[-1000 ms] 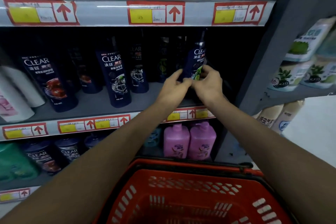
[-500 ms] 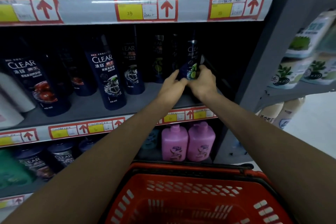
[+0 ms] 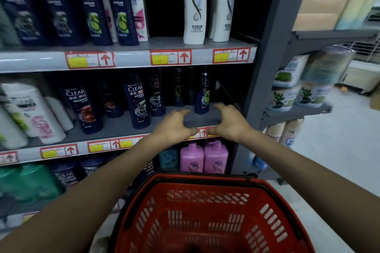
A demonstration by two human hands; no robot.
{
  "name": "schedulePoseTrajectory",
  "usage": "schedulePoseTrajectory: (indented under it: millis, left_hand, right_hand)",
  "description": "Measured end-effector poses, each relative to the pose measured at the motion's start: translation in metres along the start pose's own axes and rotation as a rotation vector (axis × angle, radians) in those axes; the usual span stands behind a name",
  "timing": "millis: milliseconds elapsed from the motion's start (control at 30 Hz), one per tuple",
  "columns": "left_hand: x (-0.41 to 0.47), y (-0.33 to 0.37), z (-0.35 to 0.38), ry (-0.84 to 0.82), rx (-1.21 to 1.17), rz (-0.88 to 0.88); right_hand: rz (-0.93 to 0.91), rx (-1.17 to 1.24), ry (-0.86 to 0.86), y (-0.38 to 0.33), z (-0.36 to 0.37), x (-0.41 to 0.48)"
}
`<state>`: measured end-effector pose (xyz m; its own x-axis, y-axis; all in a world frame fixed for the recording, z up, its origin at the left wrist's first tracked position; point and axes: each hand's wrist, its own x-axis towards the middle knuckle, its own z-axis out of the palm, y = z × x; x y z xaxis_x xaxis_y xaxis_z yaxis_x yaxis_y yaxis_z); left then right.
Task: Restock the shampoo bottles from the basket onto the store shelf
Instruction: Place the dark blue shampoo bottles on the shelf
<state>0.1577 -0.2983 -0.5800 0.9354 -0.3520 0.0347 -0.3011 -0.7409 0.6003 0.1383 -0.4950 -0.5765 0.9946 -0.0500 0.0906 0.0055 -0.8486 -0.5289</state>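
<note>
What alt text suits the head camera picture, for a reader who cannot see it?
The left hand and right hand hover empty before a store shelf, either side of a dark shampoo bottle standing at its right end. Below them is a red basket, with no bottles visible inside.

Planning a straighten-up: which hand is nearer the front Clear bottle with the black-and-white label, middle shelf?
Left. The left hand is just right of and below the Clear bottle; the right hand is further right, beyond the left hand.
</note>
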Motion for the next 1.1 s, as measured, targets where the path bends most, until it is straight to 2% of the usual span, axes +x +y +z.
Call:
schedulePoseTrajectory:
  millis: [100,233,367,500,667,800,933,1100]
  left_hand:
    - [-0.033,0.001,-0.004,-0.041,0.160,-0.011]
    - [-0.080,0.001,0.005,-0.054,0.308,0.064]
    - [-0.121,-0.012,0.036,-0.094,0.364,0.124]
    - [-0.149,-0.039,0.085,-0.243,0.388,0.160]
    - [-0.168,-0.085,0.153,-0.538,0.434,0.144]
    - [-0.173,-0.113,0.198,-0.688,0.504,0.159]
    - [-0.166,-0.127,0.234,-0.768,0.573,0.207]
    - [-0.150,-0.140,0.282,-0.815,0.688,0.290]
  right_hand:
    - [-0.015,-0.070,-0.061,-0.007,-0.007,-0.043]
    - [-0.044,-0.138,-0.139,-0.008,-0.006,-0.097]
    - [-0.048,-0.191,-0.301,0.004,0.009,-0.149]
    - [-0.029,-0.308,-0.525,0.036,0.043,-0.181]
    - [0.033,-0.457,-0.811,0.068,0.088,-0.209]
    - [-0.020,-0.492,-0.881,0.113,0.139,-0.216]
    - [-0.019,-0.589,-0.938,0.121,0.146,-0.228]
    - [-0.041,-0.586,-0.950,0.136,0.150,-0.236]
